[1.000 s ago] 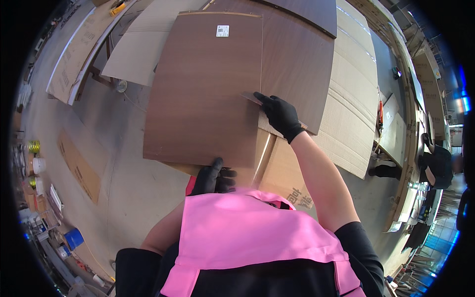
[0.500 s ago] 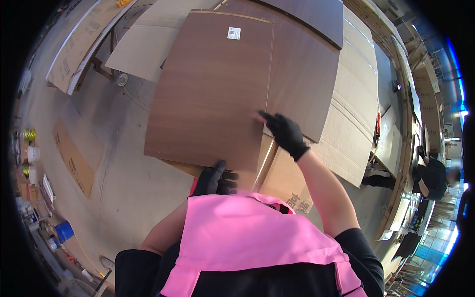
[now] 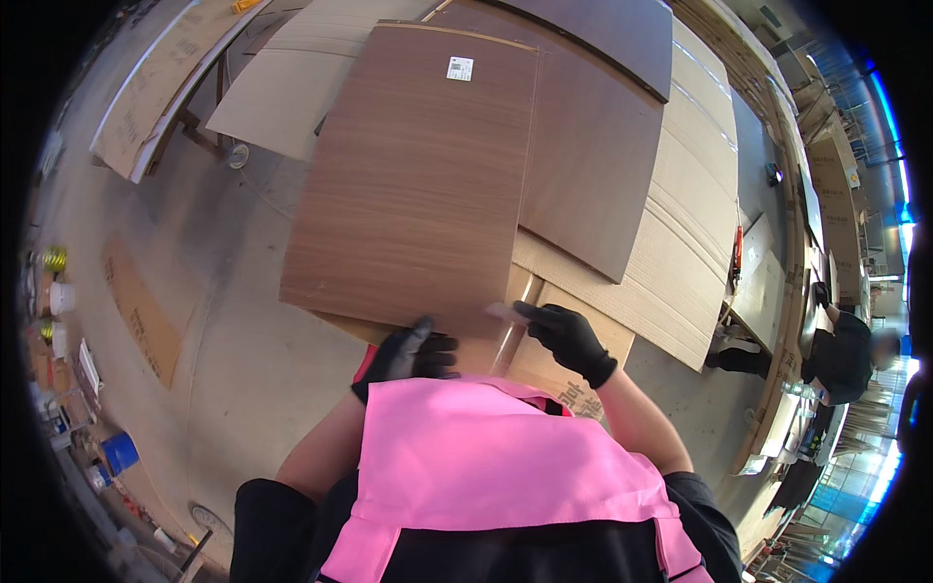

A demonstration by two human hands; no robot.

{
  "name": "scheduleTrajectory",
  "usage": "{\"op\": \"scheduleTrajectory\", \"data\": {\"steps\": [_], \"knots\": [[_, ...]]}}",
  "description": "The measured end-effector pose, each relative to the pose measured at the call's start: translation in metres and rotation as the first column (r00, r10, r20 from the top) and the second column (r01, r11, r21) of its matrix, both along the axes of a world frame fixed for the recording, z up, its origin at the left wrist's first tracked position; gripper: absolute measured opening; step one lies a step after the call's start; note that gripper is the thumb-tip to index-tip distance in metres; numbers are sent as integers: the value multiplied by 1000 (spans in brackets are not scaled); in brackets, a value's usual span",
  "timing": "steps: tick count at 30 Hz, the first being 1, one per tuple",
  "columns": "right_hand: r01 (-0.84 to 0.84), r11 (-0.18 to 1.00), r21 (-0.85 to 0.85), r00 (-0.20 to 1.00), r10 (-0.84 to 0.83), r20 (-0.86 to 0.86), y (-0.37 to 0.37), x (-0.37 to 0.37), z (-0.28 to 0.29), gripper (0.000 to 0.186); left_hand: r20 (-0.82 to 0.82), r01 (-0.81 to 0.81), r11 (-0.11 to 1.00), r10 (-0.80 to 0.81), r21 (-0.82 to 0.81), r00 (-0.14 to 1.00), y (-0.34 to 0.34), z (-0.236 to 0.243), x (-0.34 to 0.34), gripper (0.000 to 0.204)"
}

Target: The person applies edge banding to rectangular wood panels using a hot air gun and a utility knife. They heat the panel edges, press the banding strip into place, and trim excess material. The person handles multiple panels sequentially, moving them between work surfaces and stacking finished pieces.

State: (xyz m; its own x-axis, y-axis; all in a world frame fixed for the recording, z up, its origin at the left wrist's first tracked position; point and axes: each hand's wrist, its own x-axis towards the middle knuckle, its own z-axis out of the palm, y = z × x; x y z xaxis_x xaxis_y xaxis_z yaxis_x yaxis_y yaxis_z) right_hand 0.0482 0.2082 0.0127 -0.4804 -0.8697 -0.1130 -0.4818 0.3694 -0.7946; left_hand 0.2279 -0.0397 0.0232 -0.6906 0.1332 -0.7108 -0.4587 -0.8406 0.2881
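Note:
A brown wood-grain panel (image 3: 418,175) with a white label (image 3: 460,68) at its far end lies in front of me. My left hand (image 3: 410,352), in a black glove, is at the panel's near edge, thumb and fingers apart. Whether it presses on the edge I cannot tell. My right hand (image 3: 569,340), also gloved in black, is closed in a pinch on a small pale flat piece (image 3: 503,312), blurred by motion. That piece is at the panel's near right corner, above a taped cardboard box (image 3: 564,374).
A second brown panel (image 3: 593,185) lies to the right, partly under a darker panel (image 3: 622,39). Cardboard sheets (image 3: 685,223) extend beyond it. A cardboard strip (image 3: 146,316) lies on the floor at left. At far right is another person (image 3: 844,355) beside a long bench.
My right hand has come nearer to me along the panel's right edge with the pale piece. The left hand has shifted only slightly at the near edge.

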Motion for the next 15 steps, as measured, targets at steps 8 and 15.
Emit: {"op": "scheduleTrajectory", "data": {"steps": [8,15], "knots": [[642,767,17,632,-541,554,65,18,6,41,-13,-111,187,460,-976,888,-162,-21,80,22],[494,860,-126,840,-435,324,44,22,-6,44,-31,-28,66,-31,-997,999,-142,-26,21,60]]}}
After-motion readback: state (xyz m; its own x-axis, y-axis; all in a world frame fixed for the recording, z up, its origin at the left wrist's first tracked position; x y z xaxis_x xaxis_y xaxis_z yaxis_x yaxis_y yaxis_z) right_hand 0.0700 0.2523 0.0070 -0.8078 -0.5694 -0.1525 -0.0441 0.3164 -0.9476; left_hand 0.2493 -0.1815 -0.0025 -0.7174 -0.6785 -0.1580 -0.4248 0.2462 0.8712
